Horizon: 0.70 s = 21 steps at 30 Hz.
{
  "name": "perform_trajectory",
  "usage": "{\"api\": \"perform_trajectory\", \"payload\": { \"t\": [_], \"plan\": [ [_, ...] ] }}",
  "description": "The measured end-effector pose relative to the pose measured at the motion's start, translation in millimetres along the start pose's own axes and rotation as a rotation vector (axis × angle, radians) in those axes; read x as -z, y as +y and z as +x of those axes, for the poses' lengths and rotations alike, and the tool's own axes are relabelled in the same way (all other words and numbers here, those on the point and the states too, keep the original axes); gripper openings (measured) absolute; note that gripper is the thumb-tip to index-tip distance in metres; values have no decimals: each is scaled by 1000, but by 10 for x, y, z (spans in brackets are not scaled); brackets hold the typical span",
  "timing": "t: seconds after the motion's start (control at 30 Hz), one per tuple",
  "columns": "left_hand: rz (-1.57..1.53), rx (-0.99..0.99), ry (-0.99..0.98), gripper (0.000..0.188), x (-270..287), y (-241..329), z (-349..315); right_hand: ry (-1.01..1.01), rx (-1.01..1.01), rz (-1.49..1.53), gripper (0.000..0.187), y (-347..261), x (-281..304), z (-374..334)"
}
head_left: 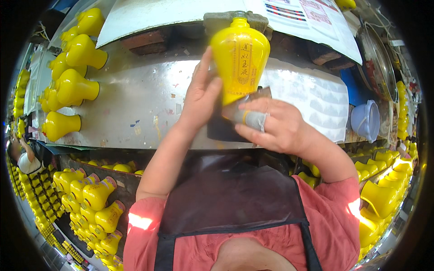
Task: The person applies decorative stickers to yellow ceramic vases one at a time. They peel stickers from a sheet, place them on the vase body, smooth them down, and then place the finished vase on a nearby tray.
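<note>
Yellow bottle at the middle of the bench, neck pointing away from the wearer, base end toward the body. Neck lies at a grey block, which probably acts as a stop or rest; the base end is thereby presented to the right hand. Printed side faces up, perhaps to keep it off the bench surface. At left, a group of yellow bottles lies on its side, presumably parked clear of the working area.

Fingers, left hand: loosely open, not wrapped round; laid along the bottle's left flank, thumb near the lower body, likely steadying it. Fingers, right hand: bent and nearly closed, pinching a dark brown piece against the base end; grey wrap on one finger. Contact beneath the piece hidden; pressure cannot be judged
</note>
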<state>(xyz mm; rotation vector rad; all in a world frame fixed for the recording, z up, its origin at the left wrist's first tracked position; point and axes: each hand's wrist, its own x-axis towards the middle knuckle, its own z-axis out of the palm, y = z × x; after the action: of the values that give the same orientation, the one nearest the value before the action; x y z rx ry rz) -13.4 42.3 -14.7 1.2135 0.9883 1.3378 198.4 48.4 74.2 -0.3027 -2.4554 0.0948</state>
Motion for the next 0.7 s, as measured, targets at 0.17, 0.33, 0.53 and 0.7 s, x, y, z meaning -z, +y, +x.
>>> {"api": "perform_trajectory", "payload": {
  "t": [0.17, 0.33, 0.53, 0.7],
  "plan": [
    [209, -102, 6, 73, -22, 2, -28, 188, -847, 459, 12, -38, 106, -125],
    [478, -203, 43, 75, -104, 63, -55, 144, -1262, 610, 55, 195, -148, -156],
    [207, -71, 38, 75, -78, 32, -44, 58, -1119, 641, 77, 309, -393, -357],
    [247, -106, 13, 75, -53, 20, -58, 71, -1196, 834, 79, 332, -353, -403]
  ]
}}
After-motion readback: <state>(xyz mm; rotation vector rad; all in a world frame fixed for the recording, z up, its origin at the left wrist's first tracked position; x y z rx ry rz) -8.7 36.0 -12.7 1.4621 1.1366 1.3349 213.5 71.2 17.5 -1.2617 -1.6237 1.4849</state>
